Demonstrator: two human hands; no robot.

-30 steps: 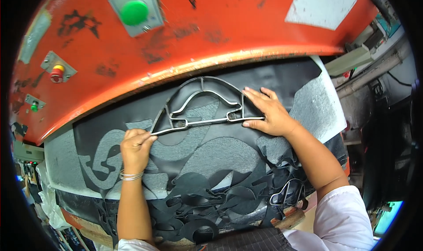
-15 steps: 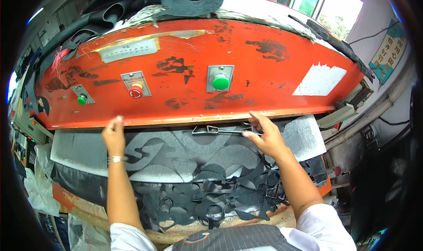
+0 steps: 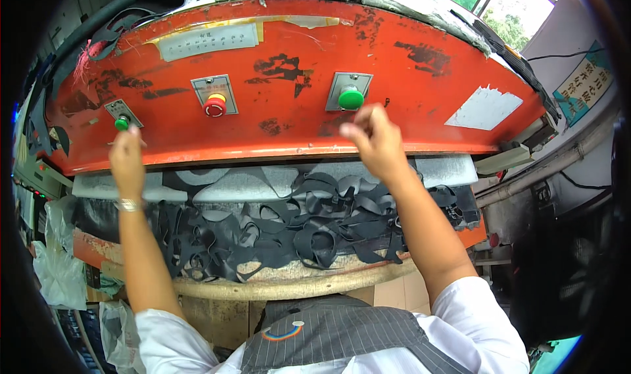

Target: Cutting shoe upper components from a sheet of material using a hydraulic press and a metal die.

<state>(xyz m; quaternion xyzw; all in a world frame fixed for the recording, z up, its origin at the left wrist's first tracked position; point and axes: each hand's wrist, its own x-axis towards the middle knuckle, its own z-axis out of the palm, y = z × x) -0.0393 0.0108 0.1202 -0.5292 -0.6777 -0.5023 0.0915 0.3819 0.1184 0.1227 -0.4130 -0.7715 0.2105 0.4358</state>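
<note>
Left hand raised to the small green button on the red press, fingertip touching it. Right hand just below the large green button, fingers loosely curled, gripping nothing. Black scraps on the desk beneath both.

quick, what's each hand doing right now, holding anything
left hand: empty, fingertip at the small green button.
right hand: empty, loosely curled, just below the big green button.
</note>
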